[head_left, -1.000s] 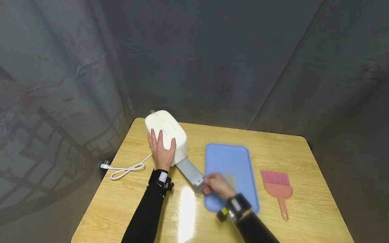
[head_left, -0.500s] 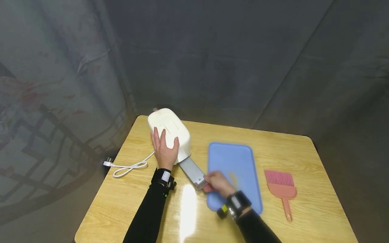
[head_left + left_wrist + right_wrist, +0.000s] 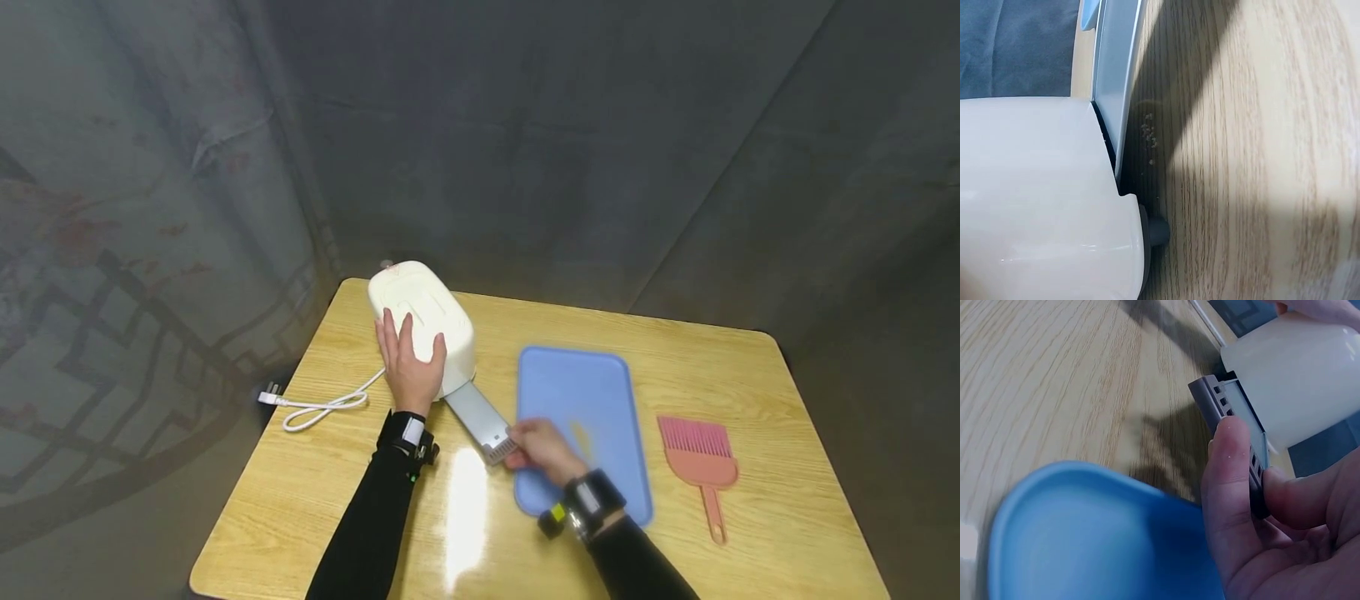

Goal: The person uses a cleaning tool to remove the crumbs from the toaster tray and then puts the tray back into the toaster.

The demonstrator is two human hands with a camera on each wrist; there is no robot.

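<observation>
A cream-white toaster (image 3: 450,321) stands at the back left of the table. My left hand (image 3: 412,375) rests on its top with the fingers spread. A flat grey crumb tray (image 3: 474,410) sticks out of the toaster's near end at a slant. My right hand (image 3: 546,450) pinches the tray's slotted outer end (image 3: 1207,400) between thumb and fingers, above the left edge of a blue tray (image 3: 573,375). The crumb tray's inner end is hidden inside the toaster. Small pale crumbs (image 3: 1149,131) lie on the wood beneath it in the left wrist view.
A white power cord (image 3: 326,407) with its plug (image 3: 270,398) lies left of the toaster, near the table's edge. On the right lies a pink brush with an orange dustpan-like head and handle (image 3: 705,471). A brownish patch (image 3: 581,437) shows on the blue tray.
The head view has shifted slightly, moving everything a little up and right in it. Both hands keep their places on the toaster and the crumb tray.
</observation>
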